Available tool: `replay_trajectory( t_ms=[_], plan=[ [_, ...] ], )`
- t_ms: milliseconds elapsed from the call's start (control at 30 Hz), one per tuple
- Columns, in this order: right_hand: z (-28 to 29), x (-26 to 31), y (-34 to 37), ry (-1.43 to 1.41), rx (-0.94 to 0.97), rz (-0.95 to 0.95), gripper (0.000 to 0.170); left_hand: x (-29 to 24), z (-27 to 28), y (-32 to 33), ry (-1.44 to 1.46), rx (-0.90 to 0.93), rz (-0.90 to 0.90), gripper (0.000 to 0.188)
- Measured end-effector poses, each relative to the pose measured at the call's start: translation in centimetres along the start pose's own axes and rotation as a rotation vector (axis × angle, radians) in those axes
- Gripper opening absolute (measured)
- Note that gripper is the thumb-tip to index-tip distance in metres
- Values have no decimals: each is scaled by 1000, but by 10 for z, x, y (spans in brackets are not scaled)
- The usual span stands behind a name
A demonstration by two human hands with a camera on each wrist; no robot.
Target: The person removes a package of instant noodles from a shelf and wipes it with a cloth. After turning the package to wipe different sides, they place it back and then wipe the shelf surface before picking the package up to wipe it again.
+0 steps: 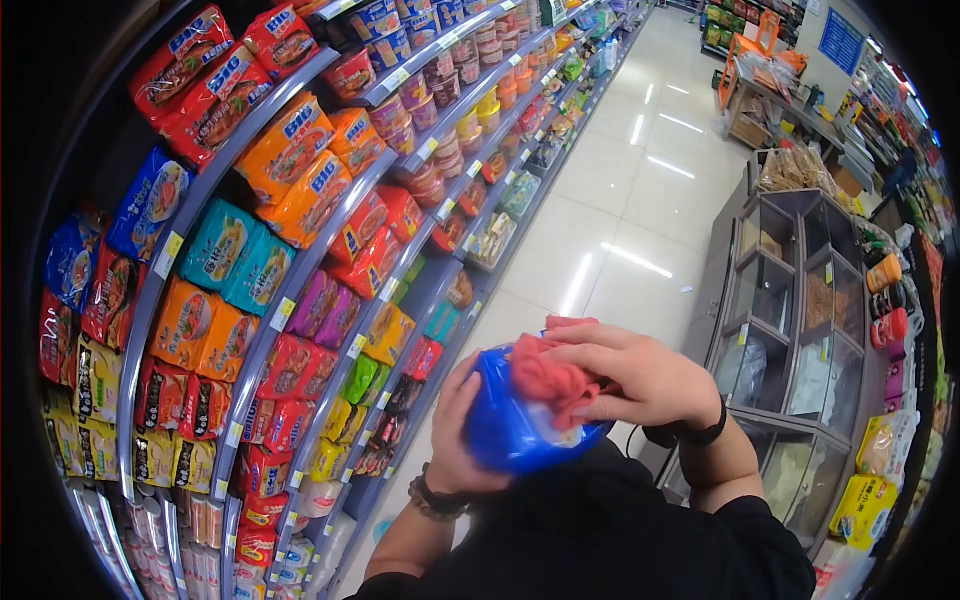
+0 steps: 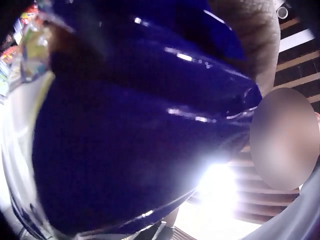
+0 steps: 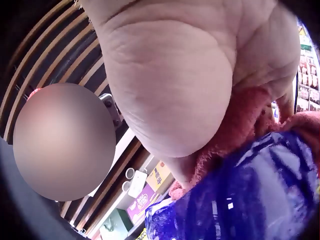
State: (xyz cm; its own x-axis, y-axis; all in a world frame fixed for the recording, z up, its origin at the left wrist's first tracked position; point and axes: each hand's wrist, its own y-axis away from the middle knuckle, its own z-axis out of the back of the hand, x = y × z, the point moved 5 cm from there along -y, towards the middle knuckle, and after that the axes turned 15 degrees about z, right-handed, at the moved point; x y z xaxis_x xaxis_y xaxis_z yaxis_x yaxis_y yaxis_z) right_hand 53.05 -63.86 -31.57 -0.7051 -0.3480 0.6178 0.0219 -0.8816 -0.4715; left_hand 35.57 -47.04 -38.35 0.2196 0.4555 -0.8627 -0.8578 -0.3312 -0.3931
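Observation:
A shiny blue plastic package (image 1: 505,425) is held up in front of the person's body in the head view. The left hand (image 1: 457,432) grips it from the left side; in the left wrist view the blue package (image 2: 145,130) fills most of the picture, with part of the hand (image 2: 257,40) behind its edge. The right hand (image 1: 650,380) holds a bunched red cloth (image 1: 550,375) against the package's upper face. In the right wrist view the palm (image 3: 175,85) covers part of the red cloth (image 3: 235,135), which touches the blue package (image 3: 240,195).
Shelves of bagged and cupped noodles (image 1: 300,150) line the left side. A tiled aisle floor (image 1: 640,200) runs ahead. On the right stand a cabinet with clear bins (image 1: 765,270), yellow packages (image 1: 865,510) and, farther back, a cluttered counter (image 1: 790,100).

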Motion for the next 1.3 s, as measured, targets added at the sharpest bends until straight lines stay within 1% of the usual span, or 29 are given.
replay_trajectory(
  t_ms=[33, 67, 100, 133, 167, 200, 233, 300, 333, 367, 400, 467, 500, 567, 600, 667, 700, 733, 800, 833, 867, 933, 967, 1067, 1100, 1167, 1200, 1233, 1300],
  plan=[
    [3, -4, 2, 40, -8, 24, 56, -2, 3, 0, 20, -21, 6, 109],
    [6, -10, 6, -23, -18, -20, 55, -2, 4, 0, 40, -40, 12, 109],
    [10, -15, 9, -84, -28, -65, 54, 3, 2, 1, 86, -31, 32, 125],
    [13, -21, 11, -144, -39, -110, 53, 5, 1, 4, 205, -54, 118, 124],
    [16, -26, 10, -225, -102, -85, 53, 4, -1, 7, 325, -74, 205, 123],
    [11, -35, 15, -411, -211, -95, 54, 5, -3, 7, 443, -95, 292, 122],
    [1, -46, 19, -599, -320, -103, 56, 6, 0, 3, 568, -75, 275, 116],
    [-16, -52, 17, -767, -423, -95, 62, 62, -2, 40, 944, -39, 519, 102],
    [-23, -52, 14, -849, -474, -88, 65, 70, -6, 43, 1161, -3, 582, 92],
    [-30, -48, 6, -811, -545, -70, 66, 77, -10, 43, 1284, -4, 611, 84],
    [-34, -51, 7, -786, -553, -90, 66, 45, -20, 20, 1307, -9, 650, 97],
    [-40, -57, 6, -757, -580, -93, 65, 25, -20, 10, 1409, -62, 670, 88],
    [-41, -59, 3, -752, -601, -75, 65, 30, -17, 10, 1397, -82, 623, 88],
    [-50, -69, 8, -852, -580, -148, 63, 41, -12, 10, 1443, -81, 529, 87],
    [-58, -77, 20, -958, -534, -239, 63, 43, -10, 9, 1501, -59, 483, 87],
    [-77, -84, 31, -1250, -499, -324, 61, 43, -4, 8, 1667, 28, 417, 85],
    [-86, -85, 33, -1438, -511, -314, 60, 46, 0, 9, 1706, 58, 402, 84],
    [-93, -82, 34, -1627, -519, -302, 58, 53, 2, 10, 1636, -53, 455, 78],
    [-105, -78, 41, -1225, -380, -344, 53, 63, 6, 10, 1484, -217, 535, 69],
    [-105, -80, 42, -1163, -377, -379, 51, 67, 9, 8, 1404, -269, 566, 65],
    [-106, -81, 44, -1102, -373, -413, 49, 69, 12, 5, 1324, -269, 579, 63],
    [-105, -86, 48, -1261, -496, -532, 47, 72, 17, -2, 1170, -262, 604, 59],
    [-104, -88, 50, -1338, -559, -592, 46, 72, 23, 0, 992, -244, 640, 63],
    [-93, -91, 39, -1464, -805, -299, 47, 13, 25, -45, 459, -512, 442, 59],
    [-89, -82, 31, -1366, -855, -294, 47, 26, 29, -38, 453, -440, 414, 55],
    [-93, -93, 32, -1062, -688, -278, 46, 61, 21, -12, 811, -254, 534, 67],
    [-93, -91, 29, -953, -655, -261, 46, 74, 16, 1, 985, -158, 588, 74],
    [-92, -88, 26, -842, -625, -246, 45, 82, 14, 11, 911, -94, 574, 75],
    [-84, -75, 12, -774, -731, -142, 44, 83, 9, 14, 761, 31, 545, 78]
  ],
)
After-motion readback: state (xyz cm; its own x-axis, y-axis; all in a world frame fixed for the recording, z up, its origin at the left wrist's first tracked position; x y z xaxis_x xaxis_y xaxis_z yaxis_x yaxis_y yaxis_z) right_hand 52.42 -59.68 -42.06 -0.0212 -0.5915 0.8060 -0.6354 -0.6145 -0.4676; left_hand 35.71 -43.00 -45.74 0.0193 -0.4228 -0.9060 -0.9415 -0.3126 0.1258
